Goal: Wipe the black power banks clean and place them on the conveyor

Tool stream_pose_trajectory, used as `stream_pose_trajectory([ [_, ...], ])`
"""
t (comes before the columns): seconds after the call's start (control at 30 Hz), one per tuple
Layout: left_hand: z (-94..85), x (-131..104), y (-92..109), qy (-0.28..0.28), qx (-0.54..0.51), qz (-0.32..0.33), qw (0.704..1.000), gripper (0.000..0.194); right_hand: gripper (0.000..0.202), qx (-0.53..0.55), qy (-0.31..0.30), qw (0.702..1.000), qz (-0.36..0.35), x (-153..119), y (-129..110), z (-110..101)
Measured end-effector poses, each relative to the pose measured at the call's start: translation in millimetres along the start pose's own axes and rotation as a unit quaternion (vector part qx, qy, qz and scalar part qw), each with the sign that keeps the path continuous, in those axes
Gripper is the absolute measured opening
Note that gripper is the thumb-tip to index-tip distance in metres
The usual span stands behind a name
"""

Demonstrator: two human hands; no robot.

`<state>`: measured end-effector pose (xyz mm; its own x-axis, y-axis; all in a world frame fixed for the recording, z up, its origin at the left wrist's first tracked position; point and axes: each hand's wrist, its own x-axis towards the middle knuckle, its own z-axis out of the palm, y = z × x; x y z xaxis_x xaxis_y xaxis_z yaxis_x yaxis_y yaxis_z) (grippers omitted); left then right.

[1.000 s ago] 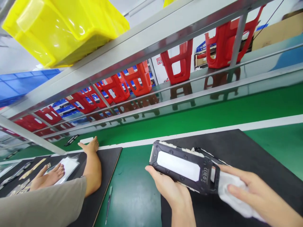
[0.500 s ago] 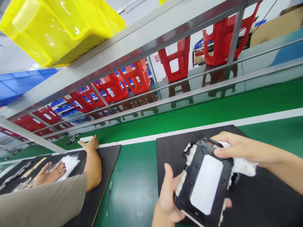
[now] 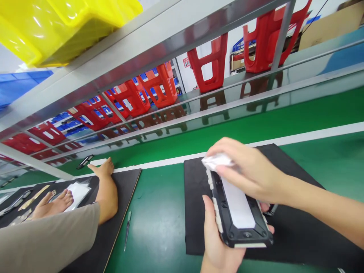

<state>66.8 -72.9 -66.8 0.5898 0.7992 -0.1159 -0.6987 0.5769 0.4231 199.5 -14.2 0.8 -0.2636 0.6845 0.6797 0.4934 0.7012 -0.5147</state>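
Note:
A black rugged device case (image 3: 239,236) with light side strips and a white rectangular panel lies across my left hand (image 3: 220,246), whose thumb and fingers grip its edges. My right hand (image 3: 250,170) pinches a crumpled white cloth (image 3: 217,162) against the upper left part of the case and partly hides that end. Beneath both hands is a black mat (image 3: 196,227) on the green table. Another dark part shows just right of the case, mostly hidden.
Tweezers (image 3: 127,231) lie on the green table (image 3: 156,216). At left, another person's hands (image 3: 57,203) are over a second black mat (image 3: 125,185) with parts and white sheets. A metal shelf beam (image 3: 113,64) with a yellow bin (image 3: 71,30) crosses above.
The case has turned in my left hand, its lower end now facing me. My right hand has moved left with the cloth, from the case's upper right to its upper left.

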Motion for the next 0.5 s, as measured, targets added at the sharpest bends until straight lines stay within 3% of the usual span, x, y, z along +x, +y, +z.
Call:
stream_pose_trajectory([
  [0.07, 5.0, -0.3, 1.9, 0.011, -0.020, 0.002, 1.000, 0.073, 0.027, -0.089, -0.059, 0.989, -0.100, -3.6, 2.7, 13.2],
  [0.17, 8.5, 0.4, 5.7, 0.025, -0.061, 0.017, 0.998, 0.068, 0.039, -0.136, -0.068, 0.978, -0.143, -18.1, 9.2, 24.5],
  [0.3, 4.2, 1.7, 10.6, 0.093, -0.102, 0.060, 0.989, 0.064, 0.041, -0.091, -0.065, 0.980, -0.162, -45.0, -2.8, 27.2],
  [0.43, 1.2, -0.3, 18.2, 0.090, -0.028, -0.017, 0.995, 0.088, 0.033, -0.037, -0.059, 0.980, -0.186, -76.6, -27.8, 32.0],
  [0.5, 2.9, -1.1, 22.0, 0.083, -0.016, -0.016, 0.996, 0.090, 0.032, 0.010, -0.045, 0.984, -0.173, -92.4, -35.4, 31.3],
])
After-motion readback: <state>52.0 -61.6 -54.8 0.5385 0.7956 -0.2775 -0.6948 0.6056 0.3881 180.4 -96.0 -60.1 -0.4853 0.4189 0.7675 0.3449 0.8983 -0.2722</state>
